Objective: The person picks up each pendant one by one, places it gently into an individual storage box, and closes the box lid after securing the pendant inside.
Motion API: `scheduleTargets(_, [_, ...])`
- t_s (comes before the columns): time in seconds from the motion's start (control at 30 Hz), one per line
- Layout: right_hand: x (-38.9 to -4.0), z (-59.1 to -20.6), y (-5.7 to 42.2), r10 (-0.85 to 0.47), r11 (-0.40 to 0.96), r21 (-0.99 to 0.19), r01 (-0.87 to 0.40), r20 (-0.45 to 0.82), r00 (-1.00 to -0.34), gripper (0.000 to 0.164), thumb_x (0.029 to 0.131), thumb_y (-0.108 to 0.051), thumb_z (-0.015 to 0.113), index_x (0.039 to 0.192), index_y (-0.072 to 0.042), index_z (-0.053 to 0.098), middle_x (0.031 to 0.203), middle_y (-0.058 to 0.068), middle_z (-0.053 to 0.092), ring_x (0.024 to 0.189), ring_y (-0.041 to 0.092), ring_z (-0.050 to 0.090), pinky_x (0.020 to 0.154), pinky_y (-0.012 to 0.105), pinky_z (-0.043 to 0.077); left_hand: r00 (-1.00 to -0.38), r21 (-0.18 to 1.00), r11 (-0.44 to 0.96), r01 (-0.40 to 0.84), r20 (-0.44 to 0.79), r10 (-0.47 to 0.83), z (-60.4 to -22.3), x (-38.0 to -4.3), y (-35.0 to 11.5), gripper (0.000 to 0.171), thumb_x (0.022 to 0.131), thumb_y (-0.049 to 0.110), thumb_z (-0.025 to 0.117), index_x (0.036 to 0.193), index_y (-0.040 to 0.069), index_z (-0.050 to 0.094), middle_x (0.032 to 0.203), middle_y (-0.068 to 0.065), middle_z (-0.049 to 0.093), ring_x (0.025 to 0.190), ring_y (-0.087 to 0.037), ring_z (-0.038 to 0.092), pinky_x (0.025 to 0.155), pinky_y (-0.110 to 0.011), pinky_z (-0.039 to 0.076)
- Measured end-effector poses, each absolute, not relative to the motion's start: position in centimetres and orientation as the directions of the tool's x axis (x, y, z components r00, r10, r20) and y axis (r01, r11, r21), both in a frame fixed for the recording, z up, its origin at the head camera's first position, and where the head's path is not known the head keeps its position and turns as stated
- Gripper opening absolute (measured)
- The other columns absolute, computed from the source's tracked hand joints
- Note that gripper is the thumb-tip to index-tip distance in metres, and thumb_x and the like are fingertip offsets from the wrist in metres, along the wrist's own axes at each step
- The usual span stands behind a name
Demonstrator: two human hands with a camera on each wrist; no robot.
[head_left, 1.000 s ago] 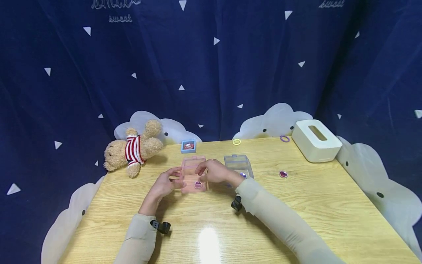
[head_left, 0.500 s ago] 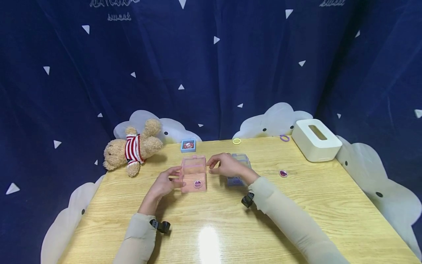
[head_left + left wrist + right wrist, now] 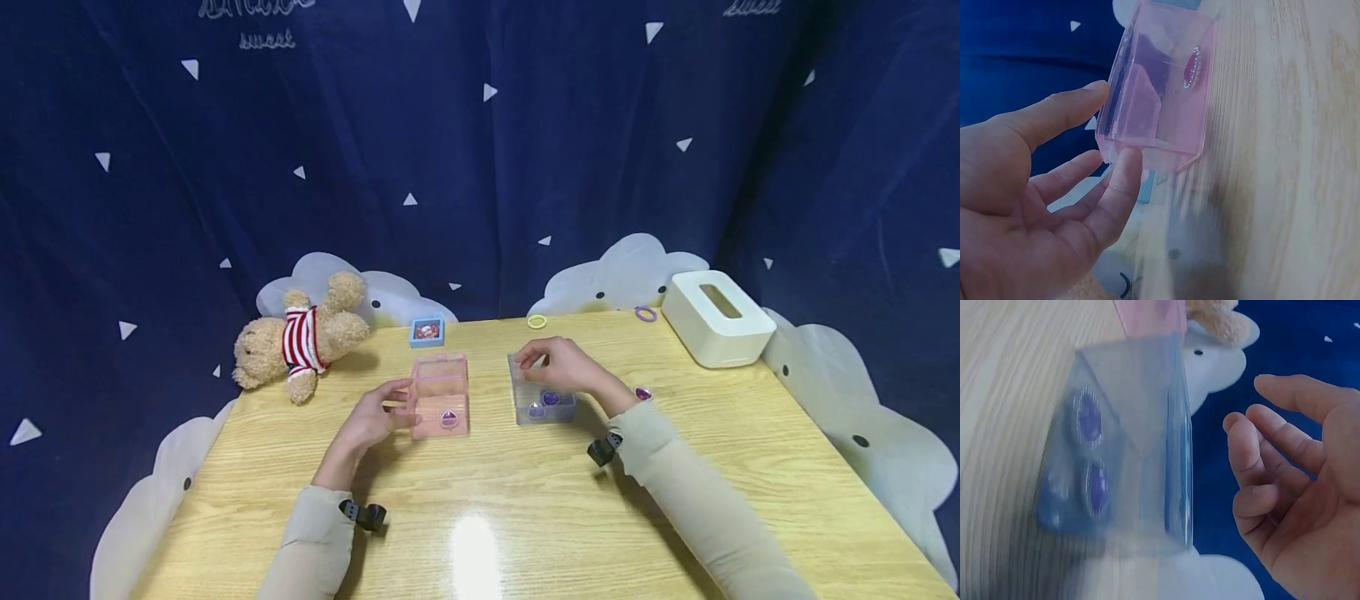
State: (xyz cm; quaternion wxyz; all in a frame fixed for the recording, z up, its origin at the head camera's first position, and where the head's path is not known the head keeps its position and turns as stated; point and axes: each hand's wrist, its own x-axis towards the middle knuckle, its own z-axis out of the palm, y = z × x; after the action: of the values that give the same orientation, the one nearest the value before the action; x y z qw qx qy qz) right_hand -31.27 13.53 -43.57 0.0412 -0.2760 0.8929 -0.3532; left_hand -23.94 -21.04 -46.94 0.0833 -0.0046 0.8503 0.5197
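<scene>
A clear pink box point(image 3: 439, 383) stands with its lid raised, an oval gem point(image 3: 449, 419) with a silvery beaded rim inside. My left hand point(image 3: 377, 417) rests its fingertips on the box's left side; in the left wrist view its fingers point(image 3: 1124, 187) are spread along the edge. To the right is a clear blue-grey box point(image 3: 523, 390), also with its lid up and holding two oval purple gems point(image 3: 1090, 422). My right hand point(image 3: 558, 365) hovers over this box's back part, covering much of the lid. Its loosely bent fingers point(image 3: 1244, 453) hold nothing.
Another reddish-purple gem point(image 3: 642, 393) lies on the table beside my right forearm. Along the back are a teddy bear point(image 3: 302, 337), a small blue square case point(image 3: 427, 332), a yellow ring point(image 3: 537, 322), a purple ring point(image 3: 646, 314) and a white tissue box point(image 3: 697, 342).
My right hand has moved rightward from above the pink box to above the blue-grey box, whose two gems now show. The left hand keeps its place at the pink box.
</scene>
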Motion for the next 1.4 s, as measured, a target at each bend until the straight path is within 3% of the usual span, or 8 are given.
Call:
scheduleTargets(0.43, [-32.0, -44.2, 20.1, -0.398, 0.643, -0.658, -0.392, 0.151, -0.905, 0.015, 0.089, -0.017, 0.072, 0.104, -0.013, 0.074, 0.093, 0.003, 0.074, 0.074, 0.012, 0.062, 0.067, 0.025, 0.051, -0.985, 0.882, 0.459, -0.103, -0.155, 0.077, -47.0, -23.9, -21.1, 0.073, 0.083, 0.01, 0.08, 0.148, 0.008, 0.046, 0.134, -0.024, 0.056, 0.11, -0.031, 0.062, 0.082, -0.029, 0.054])
scheduleTargets(0.67, [-32.0, -44.6, 23.9, -0.334, 0.686, -0.654, -0.318, 0.105, -0.937, 0.019, 0.091, -0.023, 0.072, 0.108, -0.014, 0.073, 0.098, 0.004, 0.074, 0.079, 0.015, 0.064, 0.071, 0.029, 0.052, -0.986, 0.887, 0.452, -0.093, -0.146, 0.084, -47.2, -24.0, -21.1, 0.073, 0.083, 0.008, 0.079, 0.148, 0.006, 0.046, 0.134, -0.024, 0.056, 0.108, -0.03, 0.063, 0.081, -0.029, 0.054])
scheduleTargets(0.9, [-31.9, -45.5, 27.3, -0.314, 0.734, -0.616, -0.287, 0.068, -0.947, 0.027, 0.092, -0.021, 0.071, 0.114, -0.006, 0.072, 0.1, 0.005, 0.074, 0.086, 0.016, 0.064, 0.077, 0.03, 0.051, -0.988, 0.882, 0.464, -0.08, -0.133, 0.083, -47.2, -24.0, -21.0, 0.073, 0.082, 0.007, 0.079, 0.147, 0.006, 0.046, 0.132, -0.025, 0.057, 0.109, -0.033, 0.063, 0.083, -0.031, 0.055])
scheduleTargets(1.4, [-30.9, -47.8, 31.4, -0.298, 0.736, -0.648, -0.195, -0.051, -0.953, 0.031, 0.09, -0.016, 0.071, 0.115, 0.002, 0.069, 0.097, 0.011, 0.072, 0.078, 0.011, 0.063, 0.063, 0.024, 0.05, -0.989, 0.876, 0.477, -0.075, -0.128, 0.079, -47.1, -23.9, -21.0, 0.071, 0.084, 0.008, 0.078, 0.147, 0.006, 0.046, 0.132, -0.023, 0.058, 0.112, -0.035, 0.062, 0.085, -0.033, 0.055])
